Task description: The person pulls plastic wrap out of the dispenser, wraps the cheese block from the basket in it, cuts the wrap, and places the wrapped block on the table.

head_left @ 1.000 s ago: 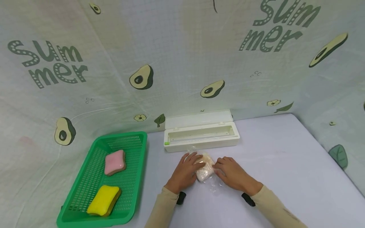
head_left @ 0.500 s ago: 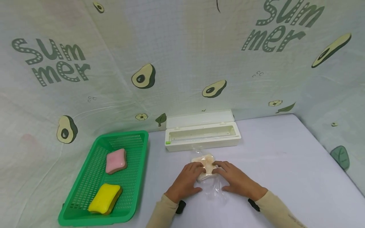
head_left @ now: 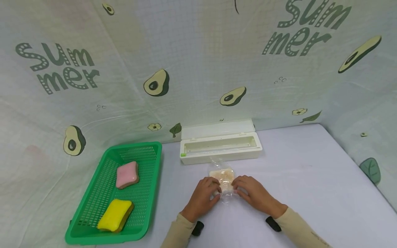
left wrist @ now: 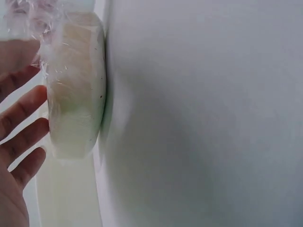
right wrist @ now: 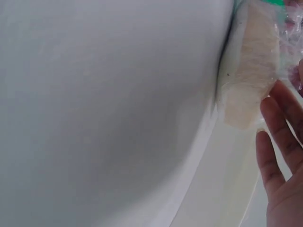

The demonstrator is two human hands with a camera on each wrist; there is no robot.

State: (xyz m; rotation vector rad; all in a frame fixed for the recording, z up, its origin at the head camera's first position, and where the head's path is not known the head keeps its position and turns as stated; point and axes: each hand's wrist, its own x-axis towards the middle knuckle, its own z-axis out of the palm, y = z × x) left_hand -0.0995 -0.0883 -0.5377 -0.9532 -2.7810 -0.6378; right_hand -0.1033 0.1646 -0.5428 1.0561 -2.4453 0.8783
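A cream-coloured, rounded square block lies on the table, wrapped in clear cling film that bunches up at its near side. My left hand is at the block's left edge, fingers on the wrapped block and thumb at the crumpled film. At the right edge my right hand mirrors it, thumb and fingertips at the film's near corner. In the left wrist view the film gathers beside the fingers above the pale block. The right wrist view shows fingertips against the wrapped side.
Behind the block stands a long white cling film box, its lid raised. To the left is a green mesh basket with a pink sponge and a yellow sponge. A printed cloth hangs behind the white-covered table.
Both hands have shifted toward the block's near side. The loose film there, spread toward the person half a second ago, is drawn up close against the block.
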